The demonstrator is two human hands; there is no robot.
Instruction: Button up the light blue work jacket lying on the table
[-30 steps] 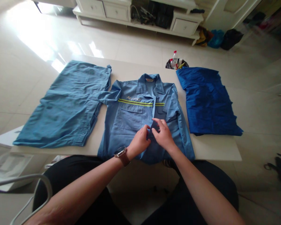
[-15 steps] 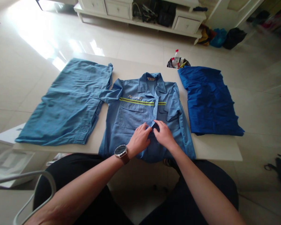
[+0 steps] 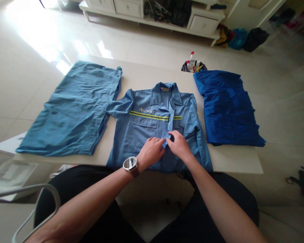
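A blue work jacket [image 3: 142, 130] with yellow-green stripes and lettering on the chest lies front up before me, its collar away from me. My left hand [image 3: 152, 150], with a watch [image 3: 130, 164] on the wrist, is closed on the edge of the front placket. Just to its right, my right hand [image 3: 177, 144] pinches the same placket between thumb and fingers. The fingertips almost meet, and any button between them is hidden. The jacket's lower hem hangs at the table's near edge.
Folded light-blue garment [image 3: 71, 108] lies on the left of the white table [image 3: 139, 72], a folded dark-blue garment [image 3: 228, 108] on the right. Beyond the far edge stands a bag with bottles [image 3: 192, 64]. A white cabinet [image 3: 202, 25] is farther back.
The jacket's collar and chest have shifted slightly toward me. My left fingers have curled in more, and both hands stay at the placket.
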